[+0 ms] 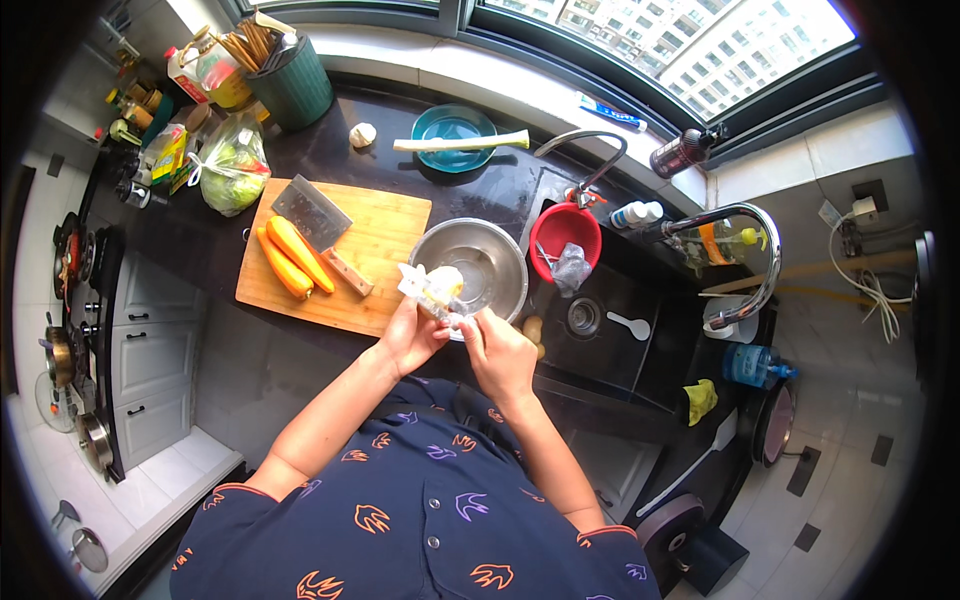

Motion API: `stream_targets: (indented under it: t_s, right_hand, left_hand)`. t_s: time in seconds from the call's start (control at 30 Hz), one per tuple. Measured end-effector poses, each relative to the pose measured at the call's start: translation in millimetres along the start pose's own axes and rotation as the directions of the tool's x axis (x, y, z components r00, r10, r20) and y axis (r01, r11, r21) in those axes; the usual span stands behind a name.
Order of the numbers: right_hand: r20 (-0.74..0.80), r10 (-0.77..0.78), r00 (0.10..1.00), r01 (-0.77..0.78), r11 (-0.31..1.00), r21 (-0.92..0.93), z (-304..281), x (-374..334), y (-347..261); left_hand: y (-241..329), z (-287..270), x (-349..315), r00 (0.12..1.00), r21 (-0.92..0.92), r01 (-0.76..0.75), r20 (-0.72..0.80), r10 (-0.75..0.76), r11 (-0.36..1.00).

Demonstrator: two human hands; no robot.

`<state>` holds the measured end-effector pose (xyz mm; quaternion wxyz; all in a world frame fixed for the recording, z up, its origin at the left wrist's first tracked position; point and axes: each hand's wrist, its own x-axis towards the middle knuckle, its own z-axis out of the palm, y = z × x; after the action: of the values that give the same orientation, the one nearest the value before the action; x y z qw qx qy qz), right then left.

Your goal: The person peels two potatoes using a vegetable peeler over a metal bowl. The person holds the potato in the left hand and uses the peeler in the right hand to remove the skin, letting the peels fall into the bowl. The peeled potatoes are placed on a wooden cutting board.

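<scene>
Both hands pinch a crinkled clear plastic bag [435,288] with a pale yellow lump in it, whose kind I cannot make out. My left hand [408,338] grips it from the left, and my right hand [503,355] closes on its right side. Just beyond them is a steel bowl [497,265], its near rim partly hidden by the bag and hands. To the left, two peeled carrots [290,255] lie on a wooden cutting board [385,225]. A cleaver [313,212] rests beside them, its wooden handle toward me.
Behind the bowl, a long leek [410,145] lies across a teal plate [455,120], near a garlic bulb [362,134]. At right, a red basin [590,222] and white spoon [628,325] sit by the sink drain [583,316], under a curved faucet [765,235]. A bagged green vegetable [232,175] stands left.
</scene>
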<state>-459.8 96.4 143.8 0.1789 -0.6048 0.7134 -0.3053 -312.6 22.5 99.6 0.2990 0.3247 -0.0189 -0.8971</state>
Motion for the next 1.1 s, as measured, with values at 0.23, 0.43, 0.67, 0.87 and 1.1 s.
stream_targets:
  t_s: [0.23,0.43,0.67,0.87,1.1]
  right_hand:
    - [0.036,0.043,0.998,-0.043,0.999,0.007,7.8,-0.4,-0.6]
    - [0.013,-0.013,1.0,0.013,1.0,-0.001,9.6,2.0,8.3]
    - [-0.011,0.001,1.0,-0.002,0.995,-0.097,31.0,20.8,28.3]
    - [-0.034,-0.03,0.999,0.025,0.989,-0.148,42.1,26.2,39.1]
    - [0.012,0.177,0.984,-0.156,0.897,-0.413,26.0,9.0,89.8]
  left_hand:
    - [-4.0,-4.2,5.5,0.998,0.034,-0.052,-0.015,0.053,0.998]
    - [-6.8,-8.8,7.7,0.999,0.133,-0.051,-0.002,0.052,0.99]
    - [-2.2,-5.6,3.1,0.996,0.086,-0.052,-0.072,0.059,0.995]
    - [0.3,1.8,-10.2,0.988,0.101,-0.084,-0.124,0.096,0.991]
    - [7.9,25.6,-26.1,0.993,0.098,-0.113,-0.016,0.115,0.989]
